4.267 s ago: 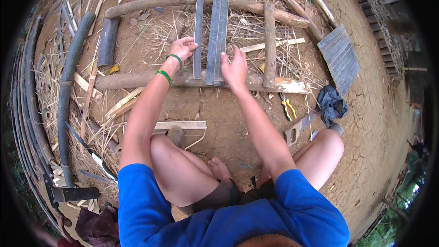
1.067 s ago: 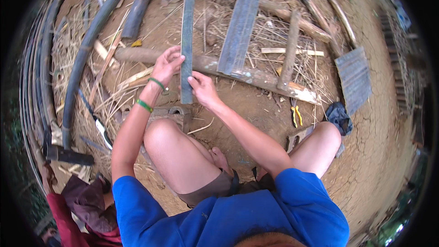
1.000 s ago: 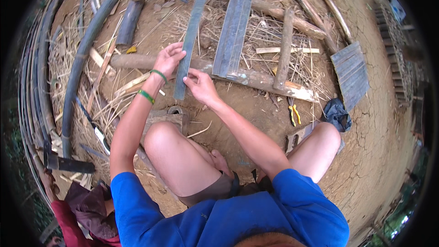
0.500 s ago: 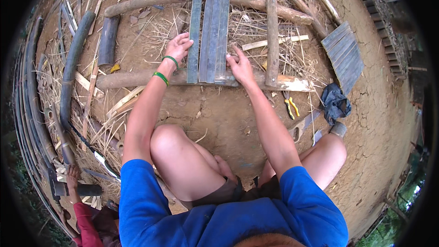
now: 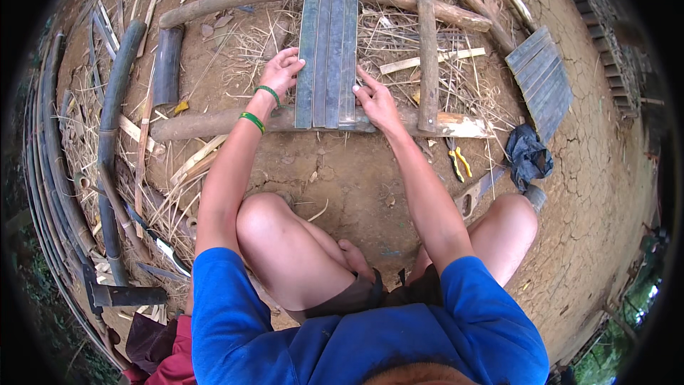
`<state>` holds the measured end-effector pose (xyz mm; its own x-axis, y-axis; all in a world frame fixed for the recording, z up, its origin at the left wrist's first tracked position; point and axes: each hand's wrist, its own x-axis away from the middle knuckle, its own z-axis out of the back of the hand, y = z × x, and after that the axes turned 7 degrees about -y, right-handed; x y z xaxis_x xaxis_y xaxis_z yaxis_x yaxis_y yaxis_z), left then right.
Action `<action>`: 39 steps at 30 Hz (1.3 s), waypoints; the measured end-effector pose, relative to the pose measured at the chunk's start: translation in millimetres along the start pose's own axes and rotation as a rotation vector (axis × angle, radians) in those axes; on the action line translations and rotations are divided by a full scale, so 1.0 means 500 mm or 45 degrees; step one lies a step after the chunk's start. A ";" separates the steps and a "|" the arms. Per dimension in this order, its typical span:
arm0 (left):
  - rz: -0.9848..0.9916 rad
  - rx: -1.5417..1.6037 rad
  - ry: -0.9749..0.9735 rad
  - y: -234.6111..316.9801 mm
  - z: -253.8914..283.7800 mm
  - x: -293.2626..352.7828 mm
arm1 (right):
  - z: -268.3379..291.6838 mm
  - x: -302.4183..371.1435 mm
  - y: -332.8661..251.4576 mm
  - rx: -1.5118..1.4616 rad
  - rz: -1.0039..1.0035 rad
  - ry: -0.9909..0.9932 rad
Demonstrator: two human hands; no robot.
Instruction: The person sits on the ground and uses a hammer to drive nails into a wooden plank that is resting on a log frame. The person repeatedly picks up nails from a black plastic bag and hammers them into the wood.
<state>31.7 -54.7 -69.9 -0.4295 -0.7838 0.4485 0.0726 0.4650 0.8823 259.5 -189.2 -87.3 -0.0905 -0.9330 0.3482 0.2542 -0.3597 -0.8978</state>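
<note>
Lengthwise, slats point forward, seemingly parallel.

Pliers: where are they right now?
In the head view, the pliers lie on the ground right of centre, between the pole's pale end and the saw, left of the black bag.

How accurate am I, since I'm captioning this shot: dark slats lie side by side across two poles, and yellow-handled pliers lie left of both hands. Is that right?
Not quite: one side is wrong. The head view shows the yellow-handled pliers to the right of both left hand and right hand. The rest stands: dark slats lie side by side across two poles.
</note>
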 end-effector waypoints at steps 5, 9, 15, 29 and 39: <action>0.020 0.225 0.032 -0.038 -0.016 -0.014 | -0.002 0.003 -0.013 0.058 0.001 -0.006; -0.070 0.252 0.079 -0.055 -0.036 -0.015 | 0.001 0.002 -0.017 0.131 -0.061 -0.036; -0.035 0.311 -0.045 -0.040 -0.036 -0.008 | -0.003 0.001 -0.003 0.160 -0.018 0.017; -0.068 0.225 0.043 -0.061 -0.028 -0.022 | -0.003 0.006 -0.019 0.213 -0.059 -0.015; -0.202 -0.114 0.304 -0.072 -0.001 -0.028 | -0.013 0.013 -0.039 0.260 -0.052 -0.026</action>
<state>35.7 -60.7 -107.7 -0.2186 -0.9234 0.3154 0.1054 0.2990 0.9484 247.6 -188.2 -69.2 -0.0860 -0.9165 0.3906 0.4406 -0.3866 -0.8102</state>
